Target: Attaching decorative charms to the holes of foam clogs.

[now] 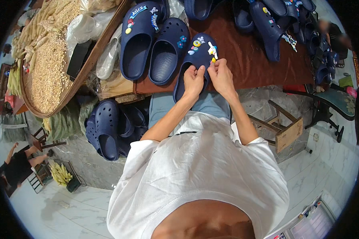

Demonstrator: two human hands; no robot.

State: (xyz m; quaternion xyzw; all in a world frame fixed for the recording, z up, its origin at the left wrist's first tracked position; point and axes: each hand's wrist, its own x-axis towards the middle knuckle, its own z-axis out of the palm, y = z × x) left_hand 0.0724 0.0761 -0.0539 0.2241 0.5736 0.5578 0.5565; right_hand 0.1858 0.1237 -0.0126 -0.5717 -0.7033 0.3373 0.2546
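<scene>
A navy clog (180, 85) lies at the near edge of the cloth, partly over my lap. My left hand (194, 82) is closed on its upper near the foot opening, the fingertips curled out of sight. On the clog's toe sit several colourful charms, among them a white rabbit-like charm (212, 49). My right hand (222, 79) is at the toe's right side, its fingertips pinched on a small yellow and pink charm (214, 60) just below the white one. Left of this clog lie a navy clog with a blue flower charm (168, 51) and a larger charm-covered clog (138, 42).
Several more navy clogs (267, 34) rest on the brown cloth (243, 63) at the far right. A large round tray rim (85, 71) with pale grains and a black phone (80, 59) stands left. Below are hanging clogs (107, 127); a wooden stool (289, 133) lies tipped at right.
</scene>
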